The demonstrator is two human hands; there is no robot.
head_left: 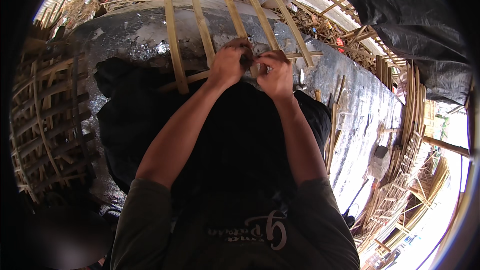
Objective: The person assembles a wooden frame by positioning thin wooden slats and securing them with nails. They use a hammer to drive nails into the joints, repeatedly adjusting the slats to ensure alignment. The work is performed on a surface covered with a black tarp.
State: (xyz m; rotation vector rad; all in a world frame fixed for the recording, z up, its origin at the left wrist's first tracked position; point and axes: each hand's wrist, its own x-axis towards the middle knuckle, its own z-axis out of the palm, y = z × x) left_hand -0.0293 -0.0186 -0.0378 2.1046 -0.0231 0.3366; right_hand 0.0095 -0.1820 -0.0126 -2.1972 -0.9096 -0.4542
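Observation:
Several long bamboo slats [200, 25] run side by side away from me, laid across a thinner bamboo crosspiece [305, 55]. My left hand [229, 65] is closed over the middle slat near its close end, where it meets the crosspiece. Just to its right, my right hand [276, 75] has its thumb and fingers pinched together, almost touching the left fingertips. Whatever lies in that pinch is too small or hidden to make out. The near tip of the middle slat shows between the two hands.
A grey, worn floor [135, 30] spreads beneath the slats. On the left stands a woven bamboo lattice [45, 120]. Bundled bamboo strips [407, 120] and a grey block [381, 161] are at the right. Black plastic sheeting [415, 25] hangs at upper right.

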